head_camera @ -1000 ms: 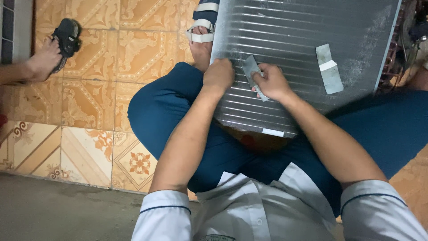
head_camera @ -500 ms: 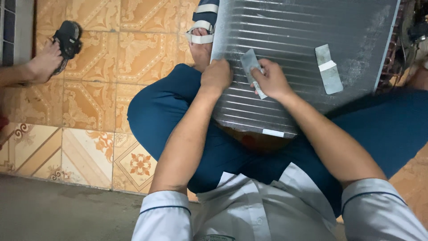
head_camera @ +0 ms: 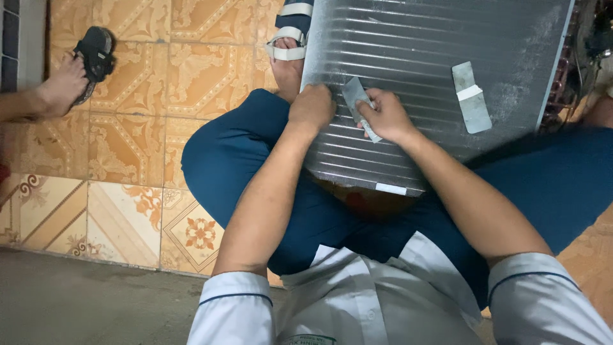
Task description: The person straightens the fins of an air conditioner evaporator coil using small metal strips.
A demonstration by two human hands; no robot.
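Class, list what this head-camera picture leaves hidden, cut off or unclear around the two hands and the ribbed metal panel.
- Left hand: fingers curl under, grip hidden.
- Grey strip: partly covered by the right hand.
- Ribbed metal panel: top cut off by the frame edge.
- Panel's underside: hidden over the lap.

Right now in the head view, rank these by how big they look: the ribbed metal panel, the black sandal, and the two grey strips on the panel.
1. Ribbed metal panel, largest by far.
2. Black sandal.
3. Grey strip lying free on the panel.
4. Grey strip at the right hand; fingers hide part of it, so its place against the free strip is unsure.
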